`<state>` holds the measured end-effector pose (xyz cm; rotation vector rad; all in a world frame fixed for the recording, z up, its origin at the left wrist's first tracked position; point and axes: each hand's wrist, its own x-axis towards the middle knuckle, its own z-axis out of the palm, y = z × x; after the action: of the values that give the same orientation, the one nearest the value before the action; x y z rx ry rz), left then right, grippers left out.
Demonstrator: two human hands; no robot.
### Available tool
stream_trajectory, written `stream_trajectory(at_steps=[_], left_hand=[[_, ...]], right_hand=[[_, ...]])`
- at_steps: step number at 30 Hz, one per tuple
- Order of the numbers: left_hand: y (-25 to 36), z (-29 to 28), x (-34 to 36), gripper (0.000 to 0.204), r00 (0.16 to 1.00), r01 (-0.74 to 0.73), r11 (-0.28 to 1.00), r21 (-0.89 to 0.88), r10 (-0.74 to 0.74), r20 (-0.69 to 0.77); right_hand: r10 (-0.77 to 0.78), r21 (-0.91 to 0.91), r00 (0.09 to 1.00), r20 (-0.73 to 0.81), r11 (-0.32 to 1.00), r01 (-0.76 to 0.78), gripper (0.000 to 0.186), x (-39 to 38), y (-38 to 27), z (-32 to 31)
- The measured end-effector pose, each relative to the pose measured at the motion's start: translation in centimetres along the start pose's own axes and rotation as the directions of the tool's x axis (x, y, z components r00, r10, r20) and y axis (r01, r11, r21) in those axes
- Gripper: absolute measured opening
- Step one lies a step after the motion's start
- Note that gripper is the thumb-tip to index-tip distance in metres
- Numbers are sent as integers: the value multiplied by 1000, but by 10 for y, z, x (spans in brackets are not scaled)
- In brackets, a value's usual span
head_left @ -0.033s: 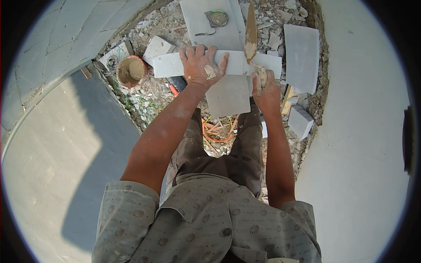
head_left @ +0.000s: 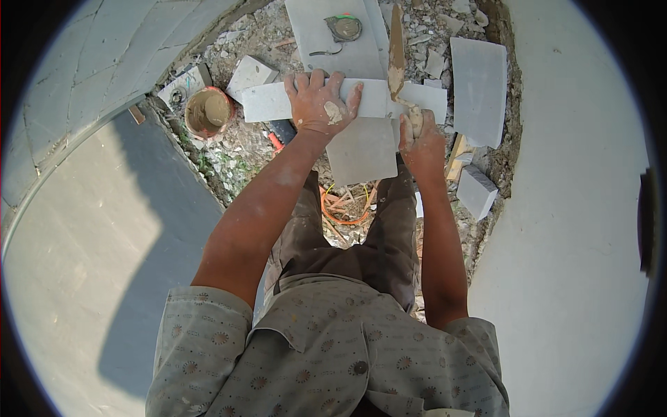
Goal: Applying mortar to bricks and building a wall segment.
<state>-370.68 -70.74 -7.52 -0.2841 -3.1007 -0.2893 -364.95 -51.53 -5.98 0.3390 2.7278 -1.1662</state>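
Observation:
My left hand (head_left: 318, 105) lies palm down with spread fingers on a long pale grey tile strip (head_left: 267, 103), its fingertips at the far edge. My right hand (head_left: 422, 149) is closed round the handle of a pointed trowel (head_left: 397, 52). The trowel's mortar-smeared blade points away from me and passes over the strip's right part. Beneath the strip, a grey square tile (head_left: 361, 153) reaches toward my knees. Farther off, a tape measure (head_left: 344, 28) rests on a larger grey slab (head_left: 306, 48).
At left stands a round bucket (head_left: 208, 112) of mortar beside a pale block (head_left: 251, 75). Another slab (head_left: 478, 94) lies at right, with a cut block (head_left: 476, 192) nearer. An orange hose (head_left: 345, 222) loops between my legs. Rubble covers the ground between pale walls.

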Motion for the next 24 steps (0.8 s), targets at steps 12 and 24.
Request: stream_trajectory(at_steps=[12,24], left_hand=[[7,1,0,40,997,55,996,69,-58,53],[1,0,-7,35,999,-5,999,45,7,-40]], right_hand=[[113,6,990,81,994,-113,27,-52,9,-5],[385,137,906,-175,921,-364,44,-26,30,-51]])
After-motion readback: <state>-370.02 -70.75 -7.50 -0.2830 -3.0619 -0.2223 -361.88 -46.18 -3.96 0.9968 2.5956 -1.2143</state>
